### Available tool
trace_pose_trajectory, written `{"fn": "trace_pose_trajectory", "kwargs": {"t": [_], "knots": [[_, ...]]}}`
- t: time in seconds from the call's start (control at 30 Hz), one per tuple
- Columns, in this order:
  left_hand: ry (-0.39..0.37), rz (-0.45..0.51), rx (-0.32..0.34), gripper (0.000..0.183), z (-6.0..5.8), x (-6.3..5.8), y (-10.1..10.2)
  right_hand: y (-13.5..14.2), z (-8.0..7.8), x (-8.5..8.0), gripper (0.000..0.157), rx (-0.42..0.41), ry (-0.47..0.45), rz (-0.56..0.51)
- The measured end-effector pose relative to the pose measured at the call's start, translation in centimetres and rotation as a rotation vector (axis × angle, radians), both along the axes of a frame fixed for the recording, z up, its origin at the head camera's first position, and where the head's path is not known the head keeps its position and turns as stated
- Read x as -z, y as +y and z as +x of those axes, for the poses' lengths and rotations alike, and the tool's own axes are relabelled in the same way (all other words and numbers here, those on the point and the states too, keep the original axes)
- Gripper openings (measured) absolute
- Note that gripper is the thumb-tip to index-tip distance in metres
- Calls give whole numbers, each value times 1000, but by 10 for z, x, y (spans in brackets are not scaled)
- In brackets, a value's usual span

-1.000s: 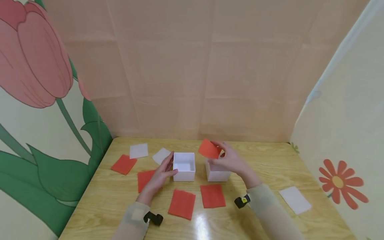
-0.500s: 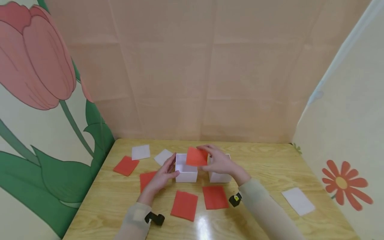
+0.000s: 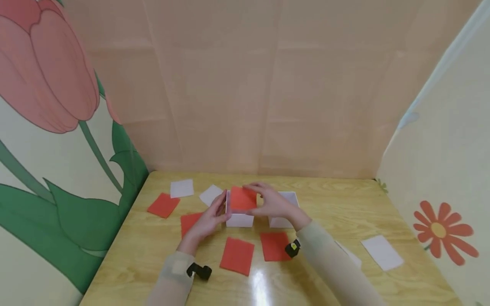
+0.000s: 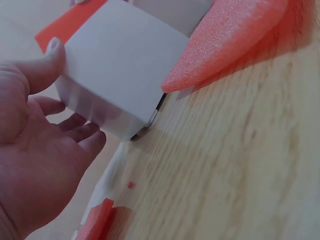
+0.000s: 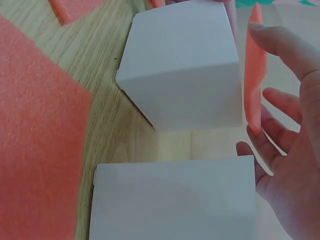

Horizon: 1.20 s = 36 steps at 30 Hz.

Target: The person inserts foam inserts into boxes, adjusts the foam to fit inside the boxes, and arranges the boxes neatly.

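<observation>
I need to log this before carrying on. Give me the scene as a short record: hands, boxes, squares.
left hand: rests against the left side of the left box
right hand: pinches a red square above the left box
left box: white, open-topped, opening mostly covered in the head view
right box: white, open-topped, upright
loose red squares: four on the table, one partly behind the left hand
white squares: four visible, one partly hidden by the right sleeve

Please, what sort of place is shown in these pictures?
Perhaps an indoor booth for tabletop work: a wood-grain table, a creased pinkish backdrop behind it, and a big printed tulip at the left.
</observation>
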<state>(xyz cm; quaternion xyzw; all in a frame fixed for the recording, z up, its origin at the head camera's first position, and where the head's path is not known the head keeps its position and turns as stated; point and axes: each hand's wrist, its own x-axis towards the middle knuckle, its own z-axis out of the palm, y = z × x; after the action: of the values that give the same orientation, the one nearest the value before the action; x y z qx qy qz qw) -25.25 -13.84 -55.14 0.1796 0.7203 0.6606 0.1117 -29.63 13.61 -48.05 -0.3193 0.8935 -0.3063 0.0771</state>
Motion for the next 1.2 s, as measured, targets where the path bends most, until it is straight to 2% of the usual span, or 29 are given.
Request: {"fn": "trace_pose_trajectory", "kwargs": {"t": [0.17,0.33,0.77,1.2], "knots": [[16,-15,-5,86,-3,-1,1,-1,-2,-3,83,14,-18,-1],[35,-30,-9,86,-5,-2,0,-5,-3,-4,80,-18,-7,-3],[26,-45,-5,87,-6,0,1,-9,-2,1,81,-19,-9,-2],[35,-49,2,86,-4,3,-1,-13,2,-8,79,7,3,49]]}}
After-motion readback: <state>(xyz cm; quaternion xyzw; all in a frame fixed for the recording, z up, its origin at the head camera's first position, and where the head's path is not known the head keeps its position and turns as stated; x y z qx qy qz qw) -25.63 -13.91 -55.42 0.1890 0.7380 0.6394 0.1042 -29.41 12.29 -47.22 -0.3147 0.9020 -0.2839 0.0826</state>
